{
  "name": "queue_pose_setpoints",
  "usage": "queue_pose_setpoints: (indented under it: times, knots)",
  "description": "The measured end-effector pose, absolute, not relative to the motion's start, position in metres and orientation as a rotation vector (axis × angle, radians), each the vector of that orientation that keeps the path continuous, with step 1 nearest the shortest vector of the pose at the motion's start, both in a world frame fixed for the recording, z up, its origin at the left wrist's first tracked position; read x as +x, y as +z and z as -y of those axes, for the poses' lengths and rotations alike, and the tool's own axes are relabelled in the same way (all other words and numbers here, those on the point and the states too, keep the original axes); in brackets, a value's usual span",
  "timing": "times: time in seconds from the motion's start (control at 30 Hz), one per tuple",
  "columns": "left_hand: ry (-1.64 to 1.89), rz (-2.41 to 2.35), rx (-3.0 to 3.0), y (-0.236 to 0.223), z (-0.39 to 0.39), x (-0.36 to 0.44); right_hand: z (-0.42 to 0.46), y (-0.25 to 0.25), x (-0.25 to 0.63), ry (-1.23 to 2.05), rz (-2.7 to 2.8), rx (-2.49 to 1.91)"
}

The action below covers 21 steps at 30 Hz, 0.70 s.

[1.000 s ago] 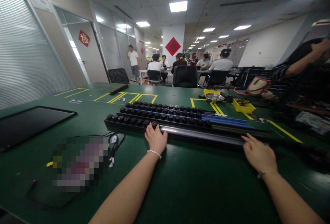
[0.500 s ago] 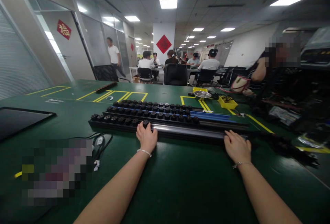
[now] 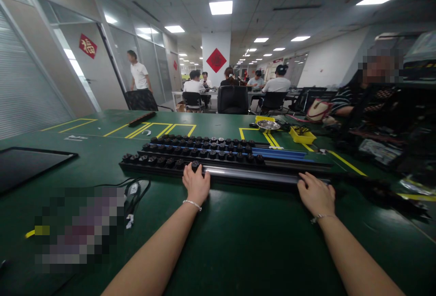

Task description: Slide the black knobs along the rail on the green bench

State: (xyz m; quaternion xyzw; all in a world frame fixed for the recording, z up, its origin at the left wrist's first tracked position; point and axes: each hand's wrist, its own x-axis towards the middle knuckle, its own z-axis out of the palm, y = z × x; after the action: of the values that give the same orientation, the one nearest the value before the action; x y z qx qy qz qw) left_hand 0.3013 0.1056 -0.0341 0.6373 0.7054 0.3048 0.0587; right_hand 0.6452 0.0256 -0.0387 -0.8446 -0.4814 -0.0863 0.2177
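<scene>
A long black rail [image 3: 250,174] lies across the green table in front of me, its bare right part shiny. Small black round pieces [image 3: 170,163] sit in a row along its left part. My left hand [image 3: 196,183] grips the rail near its middle, fingers curled over the edge beside the last round piece [image 3: 195,165]. Toward the right end, my right hand [image 3: 316,192] also has its fingers bent over the rail; its fingertips are partly hidden. Behind lie more parallel rails with similar round pieces, among them a blue rail [image 3: 282,153].
A metal dish [image 3: 268,125] and a yellow tray [image 3: 302,135] stand at the back right. A dark flat panel [image 3: 30,164] lies at left, with a cable [image 3: 138,196] nearer me. A person [image 3: 378,78] is at the right; several others sit farther back.
My hands keep the same hold on the rail. The view has shifted slightly. In the background a walking person has moved left, and the person at right has changed posture.
</scene>
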Motion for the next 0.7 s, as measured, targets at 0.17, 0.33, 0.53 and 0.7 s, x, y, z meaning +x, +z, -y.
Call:
queue_pose_setpoints:
  times: [0.17, 0.33, 0.53, 0.7]
  knots:
    - [0.915, -2.134, 1.933, -0.0351, -0.1057, 0.3023, -0.026, -0.0383, 0.6445, -0.244, 1.326, -2.345]
    - [0.917, -2.138, 1.946, -0.0369, -0.1061, 0.3037, -0.0259, -0.039, 0.6443, -0.261, 1.325, -2.33]
    - [0.914, -2.129, 2.003, -0.0395, -0.1055, 0.3047, -0.0259, -0.0388, 0.6442, -0.247, 1.317, -2.338]
    - [0.9, -2.099, 2.022, -0.0386, -0.1028, 0.3067, -0.0266, -0.0388, 0.6439, -0.243, 1.318, -2.342]
